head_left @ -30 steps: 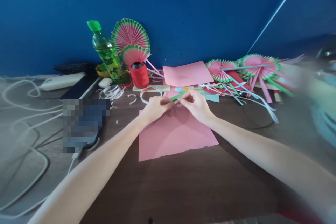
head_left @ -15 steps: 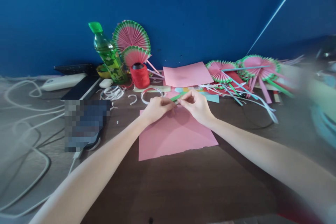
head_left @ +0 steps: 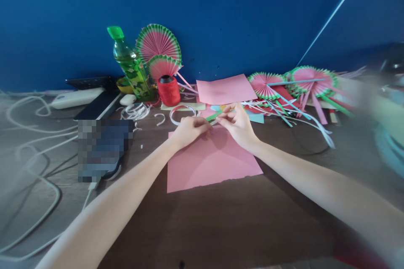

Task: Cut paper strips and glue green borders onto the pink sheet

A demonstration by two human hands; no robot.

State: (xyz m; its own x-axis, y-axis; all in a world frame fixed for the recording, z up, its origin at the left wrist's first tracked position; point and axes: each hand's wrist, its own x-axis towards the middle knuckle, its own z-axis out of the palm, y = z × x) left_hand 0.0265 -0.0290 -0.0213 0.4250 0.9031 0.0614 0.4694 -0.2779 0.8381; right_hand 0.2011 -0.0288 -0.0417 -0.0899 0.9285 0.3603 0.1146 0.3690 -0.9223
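Note:
Over the far edge of a pink paper sheet (head_left: 214, 164), my two hands meet at a narrow green paper strip (head_left: 213, 116). My left hand (head_left: 191, 131) is closed, with thumb and fingers pinching the strip's near side. Just to the right, my right hand (head_left: 239, 128) pinches along the same strip, its fingertips close to the left thumb. Whether the strip is joined to the pink sheet is hidden by the fingers. The sheet lies flat on the dark table, and its near edge looks torn.
Behind stand a green bottle (head_left: 128, 67), a red thread spool (head_left: 169, 91) and pleated pink-green paper fans (head_left: 159, 44). Another pink sheet (head_left: 225, 88) leans back, near a white tape ring (head_left: 181, 114). White cables (head_left: 57, 189) and a pixelated phone (head_left: 107, 147) lie left; more fans (head_left: 311, 82) lie right.
My right hand has shifted slightly right and up along the green strip, its fingers a little more raised. My left hand and the pink sheet stay in place.

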